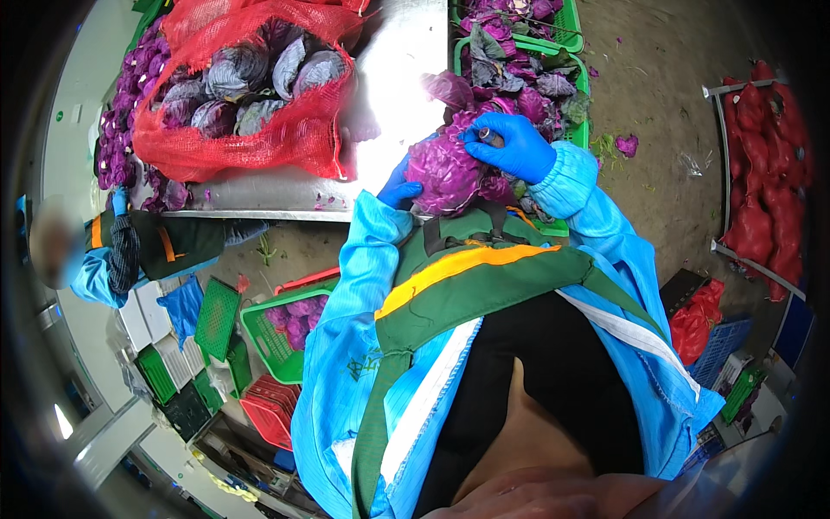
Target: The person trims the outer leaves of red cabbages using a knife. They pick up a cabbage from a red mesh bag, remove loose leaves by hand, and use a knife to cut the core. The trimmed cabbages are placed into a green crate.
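A purple cabbage with wrinkled leaves is held close in front of my apron. My left hand, in a blue glove, grips it from its left side. On its upper right is my gloved right hand, closed round a brown-handled tool. Only the handle end shows; whatever extends from it is hidden. Loose purple leaves lie around the cabbage. Just beyond my right hand stands a green crate full of cabbage leaves.
A red mesh sack of cabbages lies open on the metal table. Peeled cabbages are heaped at far left, near a co-worker's gloved hand. Filled red sacks stand at right. A green crate with cabbages is at lower left.
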Demonstrator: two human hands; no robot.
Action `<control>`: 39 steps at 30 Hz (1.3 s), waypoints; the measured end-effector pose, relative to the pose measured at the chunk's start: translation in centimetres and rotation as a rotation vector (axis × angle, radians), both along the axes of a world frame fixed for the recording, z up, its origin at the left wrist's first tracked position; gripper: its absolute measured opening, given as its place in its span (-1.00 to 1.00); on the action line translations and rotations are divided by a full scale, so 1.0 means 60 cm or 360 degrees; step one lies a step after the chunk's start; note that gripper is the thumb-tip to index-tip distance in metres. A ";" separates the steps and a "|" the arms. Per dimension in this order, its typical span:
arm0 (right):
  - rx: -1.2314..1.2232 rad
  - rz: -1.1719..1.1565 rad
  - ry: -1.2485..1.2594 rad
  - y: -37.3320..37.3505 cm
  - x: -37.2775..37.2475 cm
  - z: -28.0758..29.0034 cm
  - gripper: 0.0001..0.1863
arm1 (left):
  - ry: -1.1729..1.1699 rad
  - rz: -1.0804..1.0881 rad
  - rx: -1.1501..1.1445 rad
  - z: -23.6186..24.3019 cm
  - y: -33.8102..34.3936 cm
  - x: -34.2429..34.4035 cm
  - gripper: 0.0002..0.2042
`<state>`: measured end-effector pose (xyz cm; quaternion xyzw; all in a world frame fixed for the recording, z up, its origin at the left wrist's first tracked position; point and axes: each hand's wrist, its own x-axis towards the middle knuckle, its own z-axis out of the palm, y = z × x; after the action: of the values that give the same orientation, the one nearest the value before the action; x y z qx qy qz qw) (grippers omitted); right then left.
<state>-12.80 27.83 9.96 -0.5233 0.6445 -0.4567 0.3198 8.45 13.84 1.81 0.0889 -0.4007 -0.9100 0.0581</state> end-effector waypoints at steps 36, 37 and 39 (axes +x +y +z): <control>0.0417 -0.0496 -0.0848 0.000 0.019 -0.049 -0.57 | 0.0146 0.0814 -0.0140 0.025 0.026 -0.046 -0.10; 0.0425 -0.0551 -0.0874 0.005 0.015 -0.052 -0.58 | 0.0115 0.0807 0.0072 0.032 0.033 -0.048 -0.13; 0.0435 -0.0644 -0.0927 0.014 0.005 -0.059 -0.61 | 0.0056 0.0799 0.0486 0.049 0.042 -0.052 -0.17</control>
<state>-12.52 28.67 6.42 -0.1861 0.6719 -0.5500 0.4598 5.31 16.37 4.75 0.1770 -0.2235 -0.9184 0.2743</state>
